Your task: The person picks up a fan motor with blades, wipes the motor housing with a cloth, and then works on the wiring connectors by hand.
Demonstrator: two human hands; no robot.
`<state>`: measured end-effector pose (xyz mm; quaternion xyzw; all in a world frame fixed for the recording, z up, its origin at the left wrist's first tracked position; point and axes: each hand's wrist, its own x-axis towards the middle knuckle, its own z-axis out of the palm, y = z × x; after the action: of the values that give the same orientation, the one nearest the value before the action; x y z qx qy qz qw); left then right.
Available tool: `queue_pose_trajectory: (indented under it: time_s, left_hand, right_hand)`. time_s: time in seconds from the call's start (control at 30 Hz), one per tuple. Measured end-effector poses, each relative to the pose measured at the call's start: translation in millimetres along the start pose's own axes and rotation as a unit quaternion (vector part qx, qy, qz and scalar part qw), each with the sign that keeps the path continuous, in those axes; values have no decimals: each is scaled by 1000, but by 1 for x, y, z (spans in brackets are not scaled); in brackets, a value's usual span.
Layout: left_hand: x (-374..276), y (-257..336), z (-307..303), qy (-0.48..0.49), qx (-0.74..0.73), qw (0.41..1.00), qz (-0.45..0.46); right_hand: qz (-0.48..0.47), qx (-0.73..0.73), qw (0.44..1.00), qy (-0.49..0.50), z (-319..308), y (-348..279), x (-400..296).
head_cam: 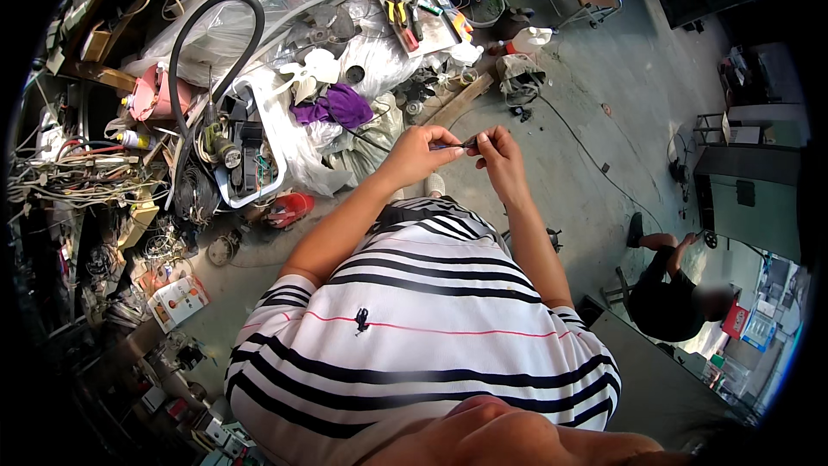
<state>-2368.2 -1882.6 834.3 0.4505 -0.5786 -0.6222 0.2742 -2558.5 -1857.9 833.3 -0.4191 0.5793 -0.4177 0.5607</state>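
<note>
Both hands meet in front of my body, above the concrete floor. A thin dark piece, which looks like wire [463, 145], spans the small gap between them. My left hand [420, 154] pinches one end between thumb and forefinger. On the other side, my right hand [499, 156] grips the dark end with its thumb and fingertips. The fingers hide most of the piece, so its exact kind is unclear. A black cable [363, 138] runs from beside a purple cloth [336, 106] towards my left wrist; whether it joins the held piece cannot be seen.
Ahead stands a plastic-covered heap with a tray [440, 39] of pliers and a white fan blade [312, 73]. Leftward are a cordless drill [220, 136], a black hose [176, 65] and bundled wires. A cable [582, 142] crosses the floor. Another person [666, 298] sits at right.
</note>
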Motion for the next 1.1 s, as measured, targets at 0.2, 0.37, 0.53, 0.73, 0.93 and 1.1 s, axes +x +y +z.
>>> queue_pose_trajectory:
  time_s: [0.2, 0.37, 0.53, 0.73, 0.93, 1.1]
  left_hand:
    - [-13, 11, 12, 23, 122, 990, 62]
    - [-19, 19, 16, 40, 269, 950, 152]
    - [-18, 15, 20, 43, 215, 941, 257]
    - [-15, -3, 14, 7, -78, 994, 75]
    - [-13, 8, -1, -5, -204, 977, -60]
    - [-11, 10, -13, -34, -220, 969, -111]
  right_hand:
    - [7, 1, 999, 51, -2, 15, 3]
    - [77, 23, 996, 48, -2, 17, 3]
    - [202, 120, 972, -26, -11, 20, 12]
    - [78, 186, 976, -77, -20, -2, 0]
    - [-305, -297, 904, -51, -5, -38, -21]
    - [-406, -341, 848, 19, 2, -26, -15]
